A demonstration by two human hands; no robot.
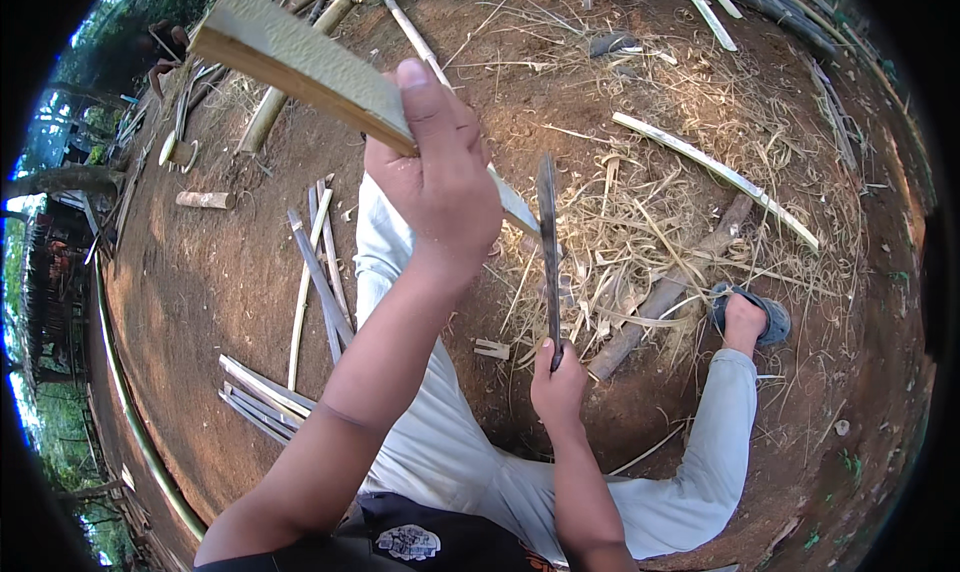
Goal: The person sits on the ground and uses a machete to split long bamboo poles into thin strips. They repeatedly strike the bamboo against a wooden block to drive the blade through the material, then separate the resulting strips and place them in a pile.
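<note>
My left hand [440,177] is closed around a split bamboo strip [315,67], thumb along its upper face. The strip's wide end rises toward the upper left; its other end slopes down past my knuckles to the right. In my right hand [560,384] is the handle of a long, dark-bladed knife [548,242]. Its blade points away from me, and the strip's lower end meets or lies just behind it; whether they touch I cannot tell. Pale curled shavings [620,247] cover the ground around the blade.
A thin log [650,317] lies among the shavings, near my sandalled right foot [745,317]. Beyond it is a long pale split strip [715,177]. More strips [265,402] are heaped left of my legs. A short bamboo piece [205,201] and several poles lie farther off.
</note>
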